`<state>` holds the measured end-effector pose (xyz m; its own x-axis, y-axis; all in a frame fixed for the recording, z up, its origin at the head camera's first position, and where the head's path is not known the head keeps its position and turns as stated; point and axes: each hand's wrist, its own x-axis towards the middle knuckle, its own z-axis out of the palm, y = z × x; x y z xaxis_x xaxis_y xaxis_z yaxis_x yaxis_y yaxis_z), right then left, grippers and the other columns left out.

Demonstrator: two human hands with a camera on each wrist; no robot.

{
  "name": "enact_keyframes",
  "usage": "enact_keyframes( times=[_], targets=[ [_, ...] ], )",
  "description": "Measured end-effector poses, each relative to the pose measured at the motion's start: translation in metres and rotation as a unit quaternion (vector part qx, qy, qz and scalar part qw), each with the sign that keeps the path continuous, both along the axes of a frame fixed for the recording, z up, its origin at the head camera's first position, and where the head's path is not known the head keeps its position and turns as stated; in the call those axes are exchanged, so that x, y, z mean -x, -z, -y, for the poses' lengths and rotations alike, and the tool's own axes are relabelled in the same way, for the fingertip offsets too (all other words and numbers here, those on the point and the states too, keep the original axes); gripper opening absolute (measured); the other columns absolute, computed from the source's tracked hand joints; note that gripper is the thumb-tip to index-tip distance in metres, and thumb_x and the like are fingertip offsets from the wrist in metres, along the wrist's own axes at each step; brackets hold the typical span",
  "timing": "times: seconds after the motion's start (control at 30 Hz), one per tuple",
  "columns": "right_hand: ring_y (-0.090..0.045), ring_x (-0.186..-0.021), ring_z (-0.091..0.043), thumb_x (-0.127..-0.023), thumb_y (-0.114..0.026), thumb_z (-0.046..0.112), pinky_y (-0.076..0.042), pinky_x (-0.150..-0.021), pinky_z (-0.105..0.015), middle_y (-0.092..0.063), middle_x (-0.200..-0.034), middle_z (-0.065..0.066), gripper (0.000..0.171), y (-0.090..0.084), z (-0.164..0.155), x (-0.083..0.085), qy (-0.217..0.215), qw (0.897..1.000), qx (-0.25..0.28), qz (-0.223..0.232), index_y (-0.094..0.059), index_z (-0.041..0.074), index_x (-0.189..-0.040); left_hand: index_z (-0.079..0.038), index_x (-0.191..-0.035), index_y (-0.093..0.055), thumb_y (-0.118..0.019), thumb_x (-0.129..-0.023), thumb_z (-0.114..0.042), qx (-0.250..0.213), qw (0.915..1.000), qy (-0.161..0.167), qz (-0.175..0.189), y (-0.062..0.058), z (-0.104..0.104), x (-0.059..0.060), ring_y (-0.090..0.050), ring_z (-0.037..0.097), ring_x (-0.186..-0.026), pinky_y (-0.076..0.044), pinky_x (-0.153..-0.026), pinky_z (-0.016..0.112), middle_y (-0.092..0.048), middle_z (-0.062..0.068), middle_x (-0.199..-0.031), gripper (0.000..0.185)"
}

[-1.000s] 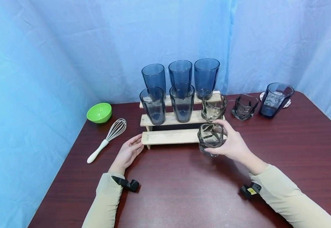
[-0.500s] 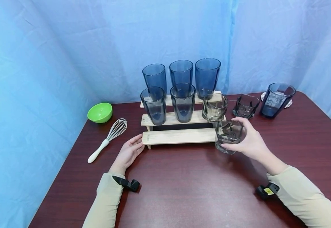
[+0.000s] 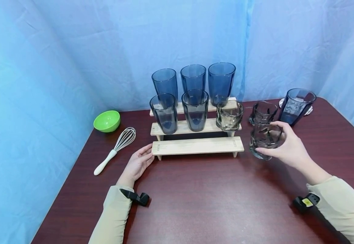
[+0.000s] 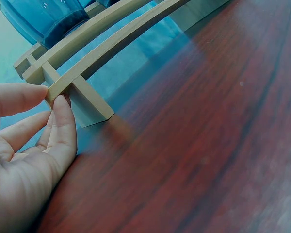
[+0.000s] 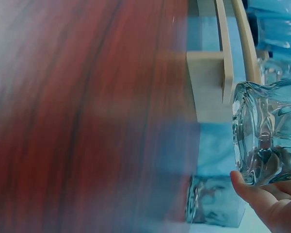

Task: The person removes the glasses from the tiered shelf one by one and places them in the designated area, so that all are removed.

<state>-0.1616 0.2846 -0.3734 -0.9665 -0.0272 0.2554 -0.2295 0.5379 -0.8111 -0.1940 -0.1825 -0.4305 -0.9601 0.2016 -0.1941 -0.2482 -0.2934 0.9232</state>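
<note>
My right hand (image 3: 291, 149) grips a short wavy-sided glass (image 3: 266, 140) between thumb and fingers, just right of the wooden tiered rack (image 3: 198, 145). In the right wrist view the same glass (image 5: 269, 131) is held clear of the table. My left hand (image 3: 137, 164) pinches the left end of the rack's lowest shelf, thumb above and fingers below, as the left wrist view shows at the shelf end (image 4: 63, 87). That lowest shelf is bare. On the middle shelf stand two tall tumblers (image 3: 196, 115) and a short glass (image 3: 229, 117). Several tall blue tumblers (image 3: 221, 81) line the top shelf.
Behind the held glass, another short dark glass (image 3: 263, 112) stands on the table. Beside it is a tall blue tumbler (image 3: 295, 105), with a pale round coaster (image 3: 309, 110) behind. At left lie a whisk (image 3: 114, 150) and a green bowl (image 3: 107, 121). Blue cloth (image 3: 128, 44) hangs around the table.
My right hand has carried the short glass rightward, from in front of the lowest shelf's right end to beyond the rack. My left hand stays at the shelf's left end.
</note>
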Motion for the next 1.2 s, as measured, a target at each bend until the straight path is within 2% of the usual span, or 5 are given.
enact_keyframes(
  times=[0.33, 0.57, 0.7, 0.97, 1.2],
  targets=[
    [-0.049, -0.082, 0.02, -0.072, -0.083, 0.023, -0.033, -0.07, -0.01, -0.052, -0.095, 0.031, 0.082, 0.003, -0.032, 0.001, 0.054, 0.997, -0.057, 0.013, -0.031, 0.012, -0.134, 0.004, -0.148, -0.021, -0.038, -0.095, 0.01, 0.008, 1.0, 0.001, -0.004, 0.001, -0.001, 0.001, -0.059, 0.001, -0.094, -0.048, -0.082, 0.015, -0.035, 0.017, -0.139, 0.056],
    [-0.034, -0.086, 0.02, -0.073, -0.082, 0.033, -0.032, -0.07, -0.018, -0.055, -0.116, -0.017, 0.085, 0.007, -0.056, 0.007, 0.12, 0.987, -0.097, 0.037, -0.029, 0.008, -0.136, 0.003, -0.148, -0.021, -0.039, -0.095, 0.009, 0.002, 1.0, 0.0, -0.003, 0.002, -0.001, 0.001, -0.059, 0.001, -0.095, -0.047, -0.082, 0.016, -0.034, 0.016, -0.14, 0.056],
    [-0.033, -0.087, 0.018, -0.071, -0.082, 0.037, -0.031, -0.073, -0.019, -0.051, -0.11, 0.0, 0.081, 0.01, -0.072, 0.012, 0.153, 0.982, -0.099, 0.043, -0.032, 0.021, -0.133, 0.003, -0.148, -0.021, -0.039, -0.095, 0.008, 0.006, 1.0, 0.001, -0.003, 0.002, 0.0, 0.001, -0.058, 0.001, -0.096, -0.047, -0.083, 0.016, -0.031, 0.018, -0.143, 0.056],
    [-0.04, -0.119, -0.045, -0.072, -0.076, 0.052, -0.033, -0.092, -0.06, -0.043, -0.136, -0.026, 0.104, 0.054, -0.137, 0.041, 0.221, 0.964, -0.133, 0.069, -0.014, 0.022, -0.15, 0.003, -0.148, -0.021, -0.038, -0.095, 0.01, 0.006, 1.0, 0.003, -0.006, 0.001, 0.001, 0.001, -0.058, 0.001, -0.095, -0.047, -0.082, 0.015, -0.035, 0.016, -0.14, 0.056],
    [-0.037, -0.12, -0.046, -0.074, -0.071, 0.055, -0.035, -0.091, -0.063, -0.033, -0.141, -0.03, 0.105, 0.07, -0.171, 0.052, 0.255, 0.953, -0.138, 0.083, -0.007, 0.023, -0.151, 0.003, -0.148, -0.022, -0.038, -0.095, 0.009, 0.005, 1.0, 0.0, 0.001, 0.0, 0.0, 0.001, -0.059, 0.001, -0.094, -0.048, -0.082, 0.015, -0.039, 0.011, -0.133, 0.056]
  ],
)
